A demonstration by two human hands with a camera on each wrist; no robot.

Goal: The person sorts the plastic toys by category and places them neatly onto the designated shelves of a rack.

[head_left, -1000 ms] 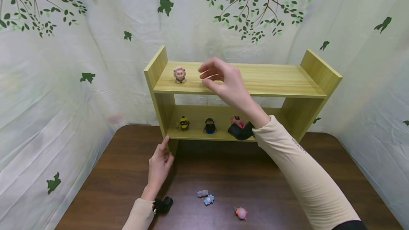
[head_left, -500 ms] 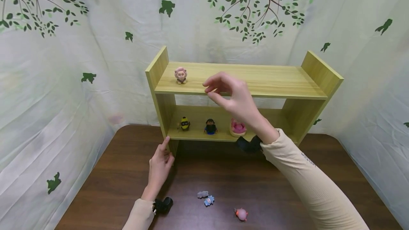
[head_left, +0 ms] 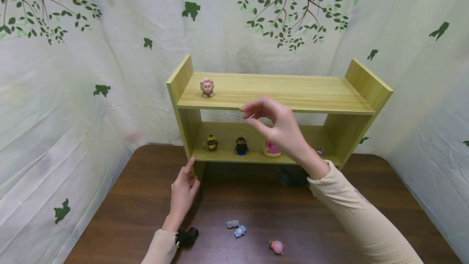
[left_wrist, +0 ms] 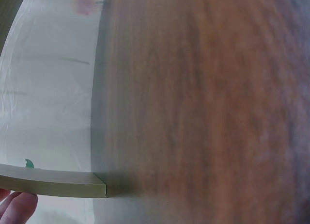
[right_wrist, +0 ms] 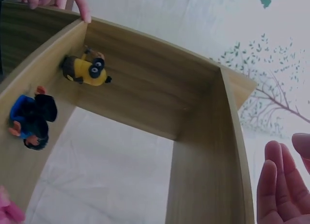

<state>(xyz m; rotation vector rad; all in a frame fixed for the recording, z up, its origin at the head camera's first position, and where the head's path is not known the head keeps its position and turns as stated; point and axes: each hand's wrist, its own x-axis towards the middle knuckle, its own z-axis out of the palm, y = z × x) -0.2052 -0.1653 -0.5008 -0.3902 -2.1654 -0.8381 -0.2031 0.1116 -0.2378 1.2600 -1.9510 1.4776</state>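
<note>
My right hand (head_left: 280, 125) hovers before the top board of a light wooden shelf (head_left: 304, 89), fingers loosely curved with nothing in them. My left hand (head_left: 185, 192) touches the shelf's lower left front corner with its straight index finger. A pink-haired figurine (head_left: 207, 87) stands on the top board, at the left. On the lower board stand a yellow Minion figurine (head_left: 211, 143), a dark-haired figurine (head_left: 241, 146) in black and blue, and a pink toy (head_left: 272, 149) partly hidden by my right hand. A small greyish toy (head_left: 320, 150) shows behind the right wrist.
The shelf stands on a dark brown table (head_left: 121, 207). Nearer me lie a grey toy (head_left: 232, 224), a blue toy (head_left: 239, 231) and a round pink toy (head_left: 277, 247). A white leaf-printed curtain (head_left: 121, 60) surrounds the table.
My right hand has drawn back from the top board, down and to the right, its fingers still loosely curved. The left hand has stayed at the shelf corner.
</note>
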